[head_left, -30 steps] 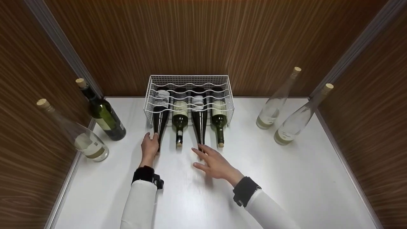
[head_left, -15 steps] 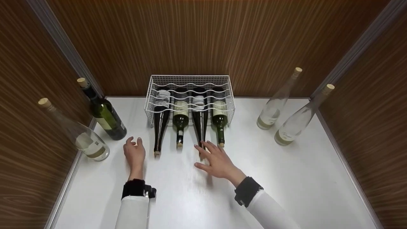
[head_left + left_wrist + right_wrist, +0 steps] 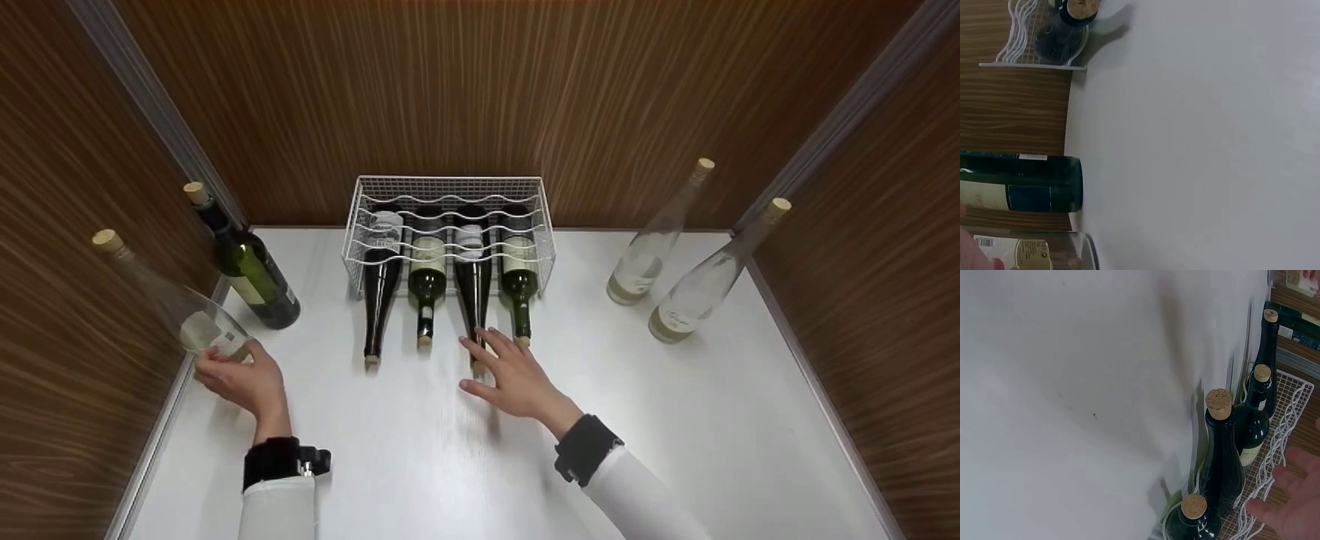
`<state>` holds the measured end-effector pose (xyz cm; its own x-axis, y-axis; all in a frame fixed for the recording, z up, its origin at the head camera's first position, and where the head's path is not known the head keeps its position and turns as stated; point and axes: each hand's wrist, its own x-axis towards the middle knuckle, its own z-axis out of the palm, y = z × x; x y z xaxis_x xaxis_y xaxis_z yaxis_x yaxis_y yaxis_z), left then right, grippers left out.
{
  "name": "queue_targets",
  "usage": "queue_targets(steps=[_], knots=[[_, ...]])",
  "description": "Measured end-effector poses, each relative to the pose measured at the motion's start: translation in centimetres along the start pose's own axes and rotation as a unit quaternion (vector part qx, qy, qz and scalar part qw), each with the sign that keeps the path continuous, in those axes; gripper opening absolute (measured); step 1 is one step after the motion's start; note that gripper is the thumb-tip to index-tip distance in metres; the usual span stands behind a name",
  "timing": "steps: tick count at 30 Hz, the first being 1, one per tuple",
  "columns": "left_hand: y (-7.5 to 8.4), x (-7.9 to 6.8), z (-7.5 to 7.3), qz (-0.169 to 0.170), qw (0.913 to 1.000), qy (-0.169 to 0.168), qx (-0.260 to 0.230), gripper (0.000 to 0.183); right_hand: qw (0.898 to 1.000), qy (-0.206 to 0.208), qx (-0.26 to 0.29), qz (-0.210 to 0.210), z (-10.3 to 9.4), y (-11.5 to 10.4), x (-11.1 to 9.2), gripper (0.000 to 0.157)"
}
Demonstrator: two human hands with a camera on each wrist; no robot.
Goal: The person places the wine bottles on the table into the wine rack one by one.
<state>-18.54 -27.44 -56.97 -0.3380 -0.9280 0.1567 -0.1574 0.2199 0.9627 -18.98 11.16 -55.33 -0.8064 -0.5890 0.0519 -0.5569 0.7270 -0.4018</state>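
Observation:
On the left, my left hand (image 3: 244, 379) has its fingers curved about the lower body of a clear glass bottle (image 3: 196, 319), which stands upright with a cork in it. The left wrist view shows fingertips over the pale label of that clear bottle (image 3: 1019, 253). My right hand (image 3: 517, 379) hovers with spread fingers by the neck of a dark wine bottle (image 3: 472, 292) and grips nothing. That bottle lies third from the left in a white wire rack (image 3: 450, 180), its corked neck pointing toward me.
Three more corked bottles lie in the rack, among them a dark one (image 3: 381, 300) at its left end. A green wine bottle (image 3: 259, 277) stands behind the clear one. Two clear bottles (image 3: 645, 255) stand at the right. Wood-grain panels (image 3: 450, 90) enclose the white table (image 3: 420, 465).
My left hand has left the neck of the leftmost dark bottle in the rack and moved left to the clear bottle. The right hand has barely shifted.

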Motion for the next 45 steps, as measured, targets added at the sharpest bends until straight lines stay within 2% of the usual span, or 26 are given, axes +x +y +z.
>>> queue_targets(steps=[3,7,12,15,20,26,31,35,38,41,45], knots=[[0.3,1.2,-0.4,-0.013,0.9994,0.029,0.012,0.055,1.0,0.004,0.001,-0.003,0.0,0.0,0.0,0.072],[0.7,2.8,-0.9,-0.036,0.9983,0.039,0.024,0.072,1.0,0.004,0.003,-0.004,0.0,0.0,0.1,0.072],[1.0,4.6,-1.2,-0.053,0.9982,-0.003,0.027,0.099,1.0,0.007,0.003,-0.002,0.0,0.2,0.0,0.072],[1.1,5.4,-1.2,-0.052,0.9977,-0.037,0.025,0.106,1.0,0.007,0.004,-0.005,0.0,0.2,0.0,0.072],[1.4,6.4,-1.4,-0.067,0.9942,-0.083,0.01,0.104,1.0,0.002,0.006,-0.004,0.0,0.3,0.0,0.072],[1.6,7.1,-1.5,-0.095,0.9897,-0.106,0.016,0.101,1.0,0.004,-0.002,-0.009,0.1,0.3,0.0,0.071],[1.8,7.6,-1.4,-0.092,0.9887,-0.115,0.028,0.104,1.0,0.005,-0.004,-0.008,0.1,0.2,-0.1,0.071],[1.8,8.1,-1.3,-0.088,0.9885,-0.122,0.018,0.108,1.0,0.004,-0.002,-0.008,0.0,0.2,0.0,0.07],[1.9,8.6,-1.1,-0.1,0.9862,-0.132,0.009,0.109,1.0,0.002,0.001,-0.007,-0.1,0.2,0.0,0.071],[2.0,8.9,-0.9,-0.109,0.9852,-0.132,0.001,0.105,1.0,0.001,0.004,-0.008,-0.2,0.1,0.1,0.071],[2.1,8.8,-0.7,-0.12,0.9846,-0.122,-0.034,0.098,1.0,0.002,0.004,-0.009,-0.1,0.0,0.1,0.07]])
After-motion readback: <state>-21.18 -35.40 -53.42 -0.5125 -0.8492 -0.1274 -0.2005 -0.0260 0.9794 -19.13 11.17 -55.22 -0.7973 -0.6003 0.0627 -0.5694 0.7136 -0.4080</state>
